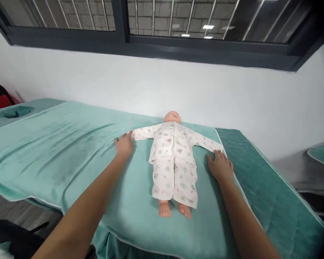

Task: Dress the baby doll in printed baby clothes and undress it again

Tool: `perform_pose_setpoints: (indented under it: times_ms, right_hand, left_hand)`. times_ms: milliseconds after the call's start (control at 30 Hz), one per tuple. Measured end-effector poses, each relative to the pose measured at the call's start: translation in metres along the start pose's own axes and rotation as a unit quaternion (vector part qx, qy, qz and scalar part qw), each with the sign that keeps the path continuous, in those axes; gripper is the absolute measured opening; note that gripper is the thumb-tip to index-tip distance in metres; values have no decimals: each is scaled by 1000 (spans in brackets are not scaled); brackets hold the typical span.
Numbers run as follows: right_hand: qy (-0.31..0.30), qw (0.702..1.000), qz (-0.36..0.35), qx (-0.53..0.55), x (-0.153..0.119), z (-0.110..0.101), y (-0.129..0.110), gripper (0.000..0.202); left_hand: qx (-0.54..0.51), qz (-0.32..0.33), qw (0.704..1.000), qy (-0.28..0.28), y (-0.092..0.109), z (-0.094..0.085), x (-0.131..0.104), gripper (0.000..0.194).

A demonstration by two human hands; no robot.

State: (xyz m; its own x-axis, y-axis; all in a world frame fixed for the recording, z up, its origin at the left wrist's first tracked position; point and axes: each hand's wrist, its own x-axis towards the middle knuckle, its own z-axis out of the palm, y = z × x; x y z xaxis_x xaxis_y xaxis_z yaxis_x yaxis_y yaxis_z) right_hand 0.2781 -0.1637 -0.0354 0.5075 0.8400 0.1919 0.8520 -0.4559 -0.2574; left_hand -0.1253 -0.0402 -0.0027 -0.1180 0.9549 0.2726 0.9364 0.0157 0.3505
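A baby doll [172, 117] lies on its back in white printed pajamas, a long-sleeved top [164, 140] and loose pants [163, 180]. Both sleeves stretch out sideways, and its bare feet [165, 209] point toward me. At the cuff of the sleeve on the left, my left hand [124, 145] touches the fabric with its fingertips, fingers somewhat apart. My right hand [221, 166] rests over the end of the other sleeve [206, 141], thumb spread away from the fingers. The doll's hands do not show.
A light green cover [70, 144] with wrinkles lies under the doll on a padded bed. Darker green padding [270, 187] shows at the right. A face hole [17, 112] is at the far left. Behind stands a white wall [110, 82] below a barred window [162, 50].
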Motion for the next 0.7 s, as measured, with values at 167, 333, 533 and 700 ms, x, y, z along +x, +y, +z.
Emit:
perform_pose_setpoints:
  times_ms: [167,333,533,700]
  right_hand:
    - [35,999,12,7,2,-2,-6,58]
    - [58,998,22,25,2,-2,-7,55]
    - [88,992,-31,81,-8,-2,2,52]
    - [113,951,-131,255,-72,-11,2,39]
  left_hand:
    - [-13,-41,999,22,-5,-3,11,51]
    - [-8,-26,999,20,-5,7,10,50]
    - [16,-55,998,27,1,5,-10,55]
    - [-90,31,994,55,10,-8,-90,45]
